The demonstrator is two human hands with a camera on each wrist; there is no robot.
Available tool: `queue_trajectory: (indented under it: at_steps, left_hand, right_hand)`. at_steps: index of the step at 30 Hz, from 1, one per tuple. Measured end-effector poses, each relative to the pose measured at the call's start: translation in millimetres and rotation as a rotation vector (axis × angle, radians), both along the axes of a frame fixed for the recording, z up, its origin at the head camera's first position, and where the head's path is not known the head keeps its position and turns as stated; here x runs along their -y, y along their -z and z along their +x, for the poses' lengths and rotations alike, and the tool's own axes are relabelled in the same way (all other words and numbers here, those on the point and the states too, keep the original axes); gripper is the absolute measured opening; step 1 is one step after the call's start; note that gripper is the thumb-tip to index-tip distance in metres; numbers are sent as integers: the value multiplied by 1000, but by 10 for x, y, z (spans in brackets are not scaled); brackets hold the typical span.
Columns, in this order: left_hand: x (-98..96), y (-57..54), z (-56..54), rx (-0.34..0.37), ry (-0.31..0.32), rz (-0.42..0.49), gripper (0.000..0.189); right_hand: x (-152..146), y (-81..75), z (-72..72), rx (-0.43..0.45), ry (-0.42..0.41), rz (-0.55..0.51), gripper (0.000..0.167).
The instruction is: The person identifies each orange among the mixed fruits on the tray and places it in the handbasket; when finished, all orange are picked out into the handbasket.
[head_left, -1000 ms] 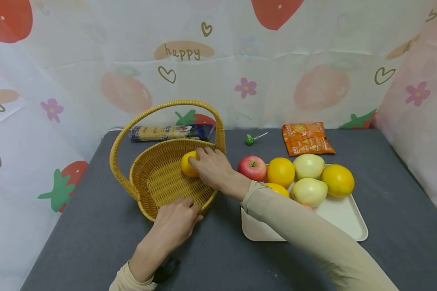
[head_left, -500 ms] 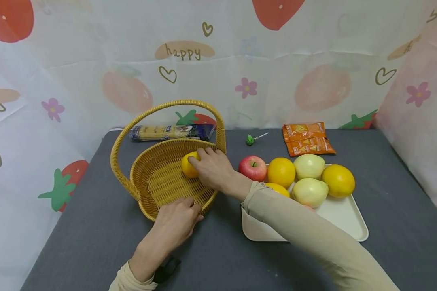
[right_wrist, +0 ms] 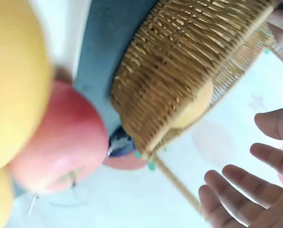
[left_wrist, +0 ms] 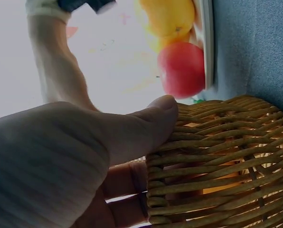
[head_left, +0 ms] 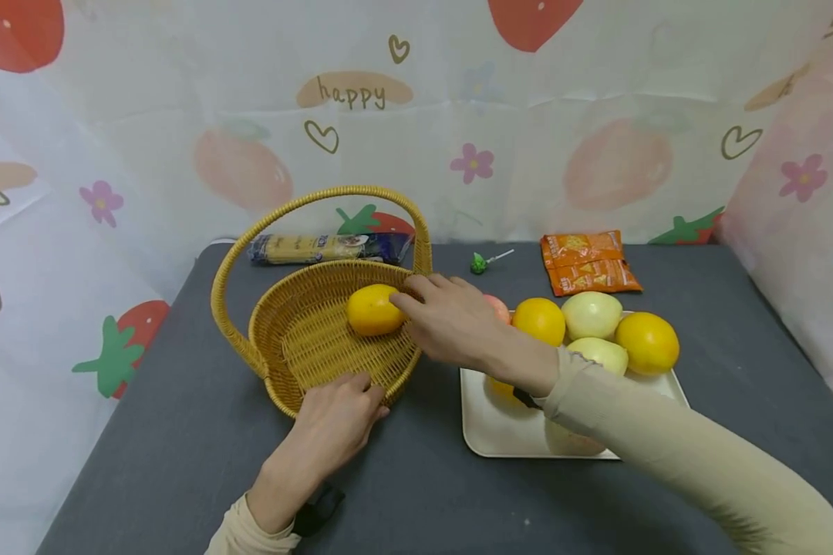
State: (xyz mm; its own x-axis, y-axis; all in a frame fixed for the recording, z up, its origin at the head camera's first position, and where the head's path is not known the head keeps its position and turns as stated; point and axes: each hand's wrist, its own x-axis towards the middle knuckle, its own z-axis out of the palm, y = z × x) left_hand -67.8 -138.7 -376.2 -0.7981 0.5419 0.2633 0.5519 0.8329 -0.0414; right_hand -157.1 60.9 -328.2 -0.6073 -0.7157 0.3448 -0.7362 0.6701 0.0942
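A woven wicker basket (head_left: 315, 343) with a tall hoop handle stands at the left of the table. My left hand (head_left: 336, 420) grips its near rim, thumb (left_wrist: 151, 121) outside and fingers inside. An orange (head_left: 375, 310) lies in the basket against the right wall; its skin glows through the weave in the left wrist view. Over the basket's right rim is my right hand (head_left: 454, 320), fingers spread and holding nothing. In the right wrist view those fingers (right_wrist: 241, 185) stand apart from the orange.
Right of the basket a white tray (head_left: 503, 443) bears oranges (head_left: 647, 343), pale green fruits (head_left: 592, 314) and a red apple (right_wrist: 63, 142), partly behind my right arm. Behind lie a noodle pack (head_left: 319, 248), a green lollipop (head_left: 479, 264) and an orange snack bag (head_left: 590, 264).
My right hand has let go of the orange and moved right, out over the basket's rim. The orange stays in the basket. My left hand keeps its hold on the near rim.
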Motion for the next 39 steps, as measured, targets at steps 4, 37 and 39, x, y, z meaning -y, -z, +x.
queue_trajectory:
  at_steps: [4,37,39]
  left_hand:
    - [5,4,3,-7,-3,10,20]
    - [7,23,5,-26,-7,12,17]
    - [5,27,5,-27,-7,13,17]
  right_hand:
    - [-368,-94,80,13,2,-49,39]
    - [-2757,463,327,509,534,24,75]
    - [-2746,494,331,514,522,34,76]
